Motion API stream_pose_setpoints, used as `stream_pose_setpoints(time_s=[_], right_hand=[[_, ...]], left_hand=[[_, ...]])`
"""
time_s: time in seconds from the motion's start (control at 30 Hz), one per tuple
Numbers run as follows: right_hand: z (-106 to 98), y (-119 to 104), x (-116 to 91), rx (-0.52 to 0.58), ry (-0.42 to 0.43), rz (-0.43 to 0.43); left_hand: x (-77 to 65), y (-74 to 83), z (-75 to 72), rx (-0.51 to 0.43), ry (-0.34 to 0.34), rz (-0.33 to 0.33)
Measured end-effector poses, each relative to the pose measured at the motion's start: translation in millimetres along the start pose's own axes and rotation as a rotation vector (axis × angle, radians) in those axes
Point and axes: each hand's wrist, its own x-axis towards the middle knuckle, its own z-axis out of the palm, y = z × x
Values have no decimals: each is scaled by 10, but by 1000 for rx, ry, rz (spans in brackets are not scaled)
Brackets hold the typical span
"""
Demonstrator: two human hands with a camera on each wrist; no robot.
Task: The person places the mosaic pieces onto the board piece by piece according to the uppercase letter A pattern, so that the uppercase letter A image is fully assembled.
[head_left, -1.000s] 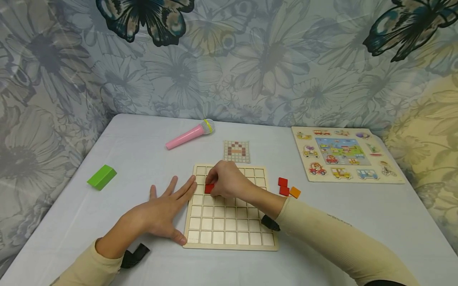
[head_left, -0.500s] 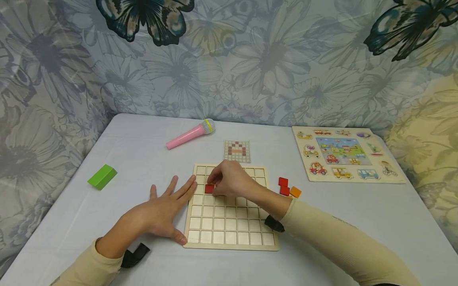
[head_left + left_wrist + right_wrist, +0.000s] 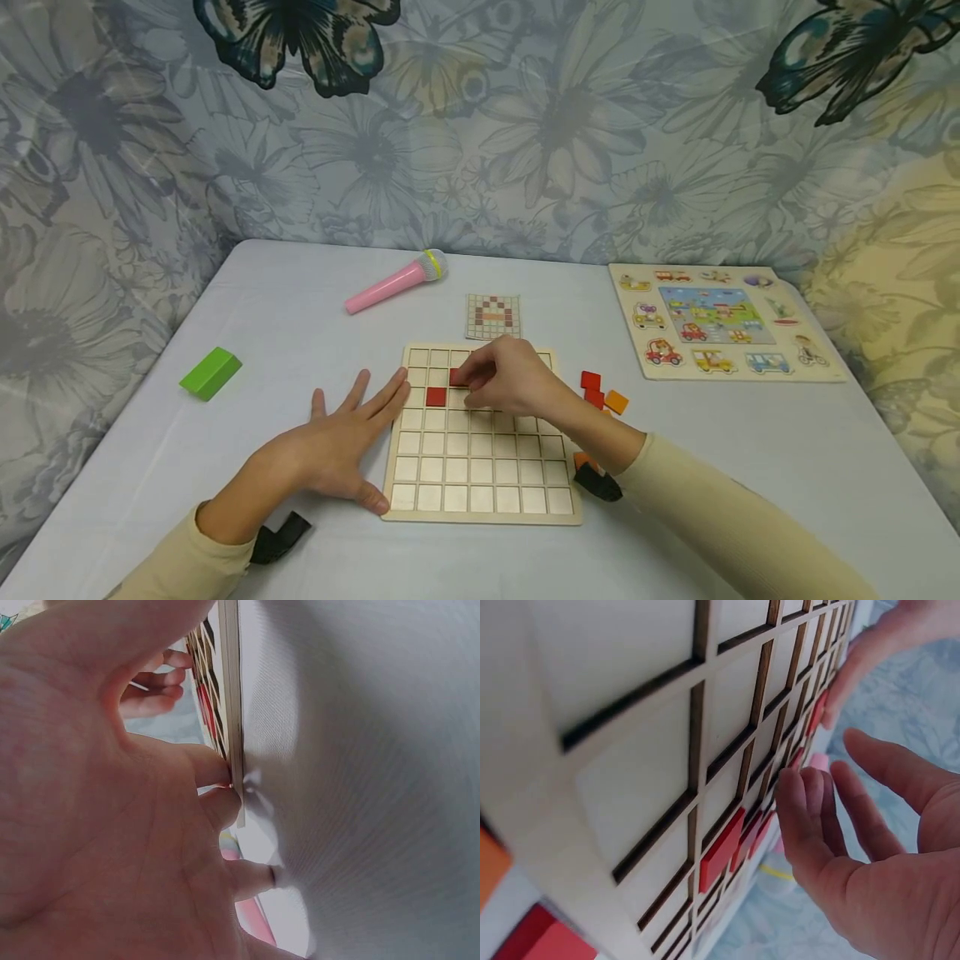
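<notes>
A wooden grid board [image 3: 483, 516] lies on the white table, divided into square cells. My left hand [image 3: 337, 442] has its fingers spread, with fingertips and thumb along the board's left edge; its palm [image 3: 112, 825] fills much of the left wrist view. One red tile [image 3: 436, 397] sits in a cell near the upper left. My right hand [image 3: 513, 379] is over the upper board, fingertips right at another red tile [image 3: 455, 377]. In the right wrist view its thumb [image 3: 877, 754] stands apart from the fingers. Several more red tiles [image 3: 721, 851] sit in cells hidden by this hand in the head view.
Loose red tiles [image 3: 591, 380] and an orange tile [image 3: 617, 402] lie right of the board; another orange tile [image 3: 583, 460] is by the right wrist strap [image 3: 597, 482]. A pattern card [image 3: 492, 317], pink microphone [image 3: 393, 283], green block [image 3: 211, 373] and picture puzzle [image 3: 720, 321] lie around.
My right hand has moved off the left red tile, now fully visible, to the upper right, where another red tile shows at its fingertips. The left hand stays on the board's edge.
</notes>
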Motion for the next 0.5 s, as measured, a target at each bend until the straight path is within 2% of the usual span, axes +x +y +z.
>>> stream_pose_setpoints(time_s=[0.5], right_hand=[[-148, 160, -180, 28, 78, 41]], left_hand=[[10, -6, 15, 0, 9, 0]])
